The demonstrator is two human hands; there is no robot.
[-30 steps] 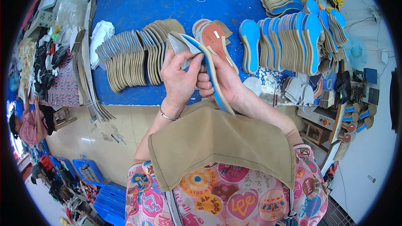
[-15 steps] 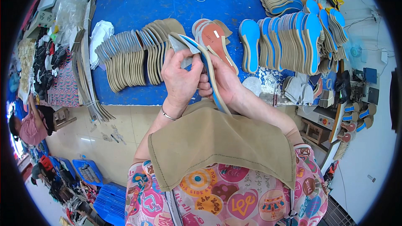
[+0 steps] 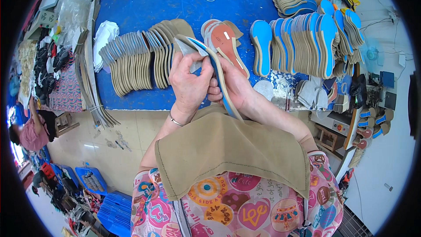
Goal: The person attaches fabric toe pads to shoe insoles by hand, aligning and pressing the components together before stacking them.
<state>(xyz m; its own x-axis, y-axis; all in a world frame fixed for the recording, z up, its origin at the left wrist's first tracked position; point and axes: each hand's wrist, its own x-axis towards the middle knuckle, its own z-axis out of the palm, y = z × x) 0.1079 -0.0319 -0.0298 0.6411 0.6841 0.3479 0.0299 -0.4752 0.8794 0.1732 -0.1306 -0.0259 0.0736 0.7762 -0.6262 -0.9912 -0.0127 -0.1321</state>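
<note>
In front of my chest I hold a bent insole (image 3: 216, 65), tan along its edge with a blue layer inside, its upper end tilted to the left. My left hand (image 3: 189, 81) is closed in a pinch on the loose grey lining (image 3: 187, 49) at that end. Wrapped round the insole's middle from the right, my right hand (image 3: 237, 83) keeps it on edge, its fingertips close to my left fingers. Just beyond my hands lie reddish-brown insole-shaped pieces (image 3: 222, 38) with tan rims.
A long row of tan insoles (image 3: 131, 68) stands on the blue table (image 3: 175, 0) at left. Blue-topped insoles (image 3: 262, 48) are stacked at right, near grey lining pieces (image 3: 312, 94). Long strips (image 3: 85, 74) hang over the table's left edge. Another person (image 3: 33, 134) is far left.
The upper end of the insole with its grey lining has shifted very slightly to the left. Both my hands keep their grip almost unmoved.
</note>
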